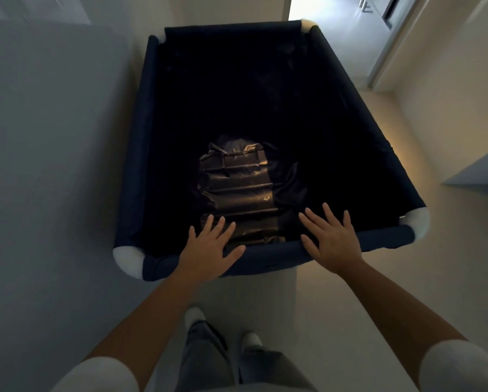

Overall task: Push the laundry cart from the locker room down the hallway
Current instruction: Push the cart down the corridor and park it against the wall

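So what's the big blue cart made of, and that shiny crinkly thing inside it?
The laundry cart looks like dark navy cloth, dull and soft, wrapped round its rim tubes. Its white corner pieces may be plastic or foam; it's hard to tell. The crinkly sheet is probably thin plastic: it's glossy, with sharp creases catching the light.

Dim, soft-focus wide-angle view with bowed edges, bright glare from the doorway (316, 12), cart interior (237, 94) near-black.
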A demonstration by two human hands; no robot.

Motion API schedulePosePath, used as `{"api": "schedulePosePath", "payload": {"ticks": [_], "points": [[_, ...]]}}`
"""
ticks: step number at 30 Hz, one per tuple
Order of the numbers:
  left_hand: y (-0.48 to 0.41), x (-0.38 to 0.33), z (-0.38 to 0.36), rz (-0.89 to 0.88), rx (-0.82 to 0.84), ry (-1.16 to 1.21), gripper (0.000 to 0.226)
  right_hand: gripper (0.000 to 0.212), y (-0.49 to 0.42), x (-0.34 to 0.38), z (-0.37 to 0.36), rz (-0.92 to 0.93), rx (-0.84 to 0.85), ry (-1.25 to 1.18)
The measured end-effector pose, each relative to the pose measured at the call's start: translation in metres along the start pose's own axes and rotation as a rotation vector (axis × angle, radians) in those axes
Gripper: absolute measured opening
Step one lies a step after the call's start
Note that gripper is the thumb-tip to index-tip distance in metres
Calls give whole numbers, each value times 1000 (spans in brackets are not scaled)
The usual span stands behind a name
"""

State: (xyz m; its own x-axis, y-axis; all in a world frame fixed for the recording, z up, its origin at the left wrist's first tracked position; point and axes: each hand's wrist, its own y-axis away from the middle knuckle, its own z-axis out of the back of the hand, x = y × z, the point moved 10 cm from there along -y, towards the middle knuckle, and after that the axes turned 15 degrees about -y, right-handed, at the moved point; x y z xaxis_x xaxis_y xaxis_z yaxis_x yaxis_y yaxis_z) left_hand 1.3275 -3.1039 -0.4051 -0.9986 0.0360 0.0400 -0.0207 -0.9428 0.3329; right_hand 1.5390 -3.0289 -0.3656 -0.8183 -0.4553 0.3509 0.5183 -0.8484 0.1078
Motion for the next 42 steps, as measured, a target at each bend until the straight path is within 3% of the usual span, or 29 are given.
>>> {"api": "schedulePosePath", "payload": {"ticks": [6, 13, 19, 30, 42], "points": [[6, -28, 10, 23, -118, -45, 65, 68, 11, -26, 5, -2, 19, 21], [2, -7, 17, 38, -172, -86, 60, 69, 3, -11, 1, 1, -1, 15], [-18, 50, 16, 14, -136, -142, 58, 54, -29, 20, -20, -30, 25, 31], [-39, 147, 20, -32, -96, -188, 55, 54, -75, 93, -47, -92, -15, -24], [-21, 156, 7, -102, -70, -166, 57, 51, -55, 112, -55, -179, -39, 10]]}}
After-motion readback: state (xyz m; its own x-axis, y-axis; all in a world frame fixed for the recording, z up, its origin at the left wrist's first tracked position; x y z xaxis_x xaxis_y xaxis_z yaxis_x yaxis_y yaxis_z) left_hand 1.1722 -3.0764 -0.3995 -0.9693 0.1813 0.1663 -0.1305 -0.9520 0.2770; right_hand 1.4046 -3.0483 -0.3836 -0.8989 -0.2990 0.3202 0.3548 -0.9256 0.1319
